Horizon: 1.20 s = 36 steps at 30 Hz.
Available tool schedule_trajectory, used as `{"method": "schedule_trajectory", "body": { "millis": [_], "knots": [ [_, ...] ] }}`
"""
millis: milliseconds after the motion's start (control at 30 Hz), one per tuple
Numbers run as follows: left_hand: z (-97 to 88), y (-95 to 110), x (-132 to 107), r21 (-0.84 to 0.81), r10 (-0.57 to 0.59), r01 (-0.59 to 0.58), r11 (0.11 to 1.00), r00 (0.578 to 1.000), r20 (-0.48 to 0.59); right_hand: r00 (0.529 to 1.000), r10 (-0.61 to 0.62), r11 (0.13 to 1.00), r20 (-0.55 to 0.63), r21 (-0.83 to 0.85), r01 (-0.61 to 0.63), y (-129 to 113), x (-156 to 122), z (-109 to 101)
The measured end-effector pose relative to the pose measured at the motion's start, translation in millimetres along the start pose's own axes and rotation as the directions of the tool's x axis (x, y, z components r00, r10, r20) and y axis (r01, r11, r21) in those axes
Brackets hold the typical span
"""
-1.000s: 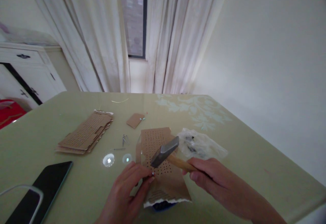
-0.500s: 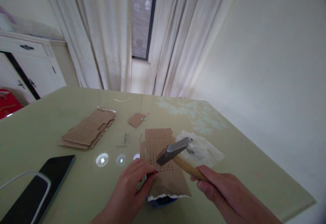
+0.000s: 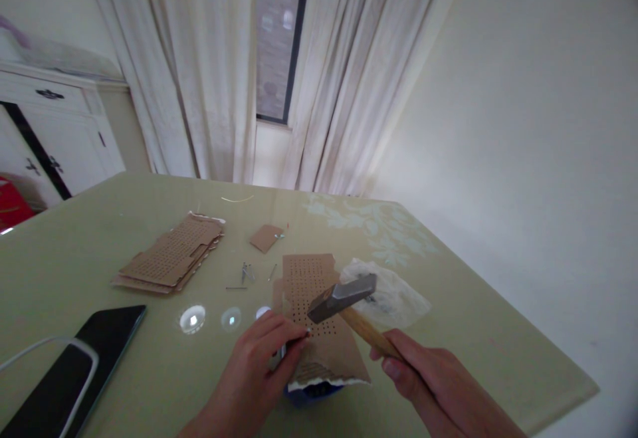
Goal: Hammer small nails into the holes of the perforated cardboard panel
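left hand (image 3: 256,355): pinched a mostly hidden nail (image 3: 310,331) over the cardboard (image 3: 339,358)
right hand (image 3: 428,375): fingers wrapped round the hammer (image 3: 343,296)
cardboard: lay over something blue (image 3: 312,395); far part holed, near end unpunched

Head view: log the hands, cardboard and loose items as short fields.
Left hand: pinching a tiny item, too small to identify, at the perforated cardboard
Right hand: gripping a hammer by its wooden handle, head over the cardboard
Under cardboard: blue object, mostly hidden
Left of cardboard: loose nails, cardboard stack, dark slab
Right of cardboard: translucent plastic bag
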<state>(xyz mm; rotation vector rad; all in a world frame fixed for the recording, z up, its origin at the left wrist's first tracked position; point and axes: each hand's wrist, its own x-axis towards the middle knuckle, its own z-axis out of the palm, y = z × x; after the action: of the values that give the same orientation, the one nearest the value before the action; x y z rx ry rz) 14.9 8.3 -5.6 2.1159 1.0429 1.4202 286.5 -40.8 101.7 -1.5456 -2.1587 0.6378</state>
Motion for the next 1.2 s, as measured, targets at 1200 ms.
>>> {"method": "schedule_trajectory", "body": {
  "millis": [1200],
  "knots": [
    [-4.7, -3, -4, 0.121, 0.074, -0.073, 0.99, 0.997, -0.003, 0.935, 0.331, 0.361, 0.126, 0.899, -0.249, 69, 18, 109]
  ]
}}
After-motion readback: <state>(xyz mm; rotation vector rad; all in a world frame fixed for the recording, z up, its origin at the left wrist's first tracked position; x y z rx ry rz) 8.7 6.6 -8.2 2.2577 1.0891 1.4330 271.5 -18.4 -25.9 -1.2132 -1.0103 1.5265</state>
